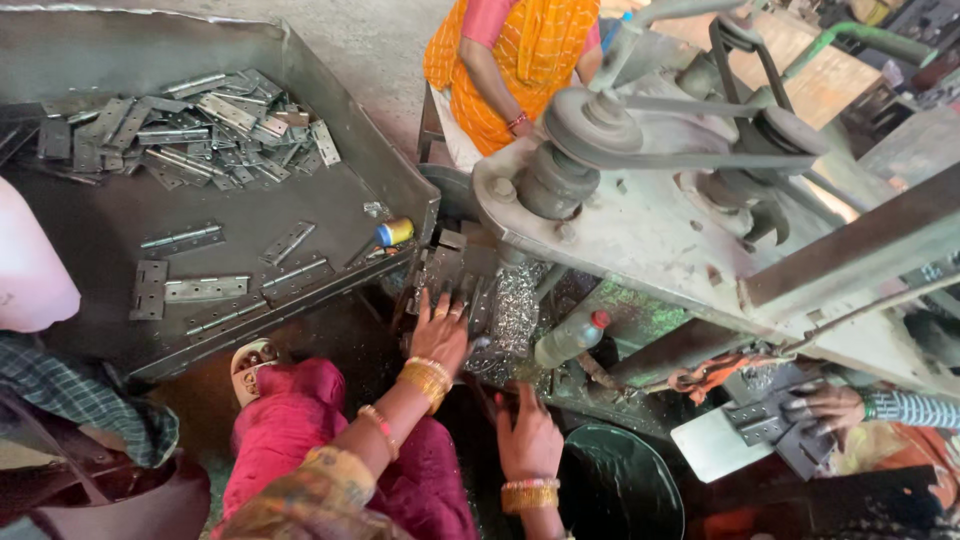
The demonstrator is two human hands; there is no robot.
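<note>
Grey steel tray [330, 120] up-left of your left hand [438, 335] carries loose hinges [190, 125]; a plastic bottle [568, 340] lies just right of that hand, a dark bucket [620, 480] right of your right hand [528, 440]. Left fingers spread flat on dull metal hinge pieces [462, 278] by the machine [640, 200]. Right hand's grip: cannot tell.

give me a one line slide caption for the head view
Left hand rests on metal hinges at a belt-driven machine, right hand beside a dark bin.
</note>
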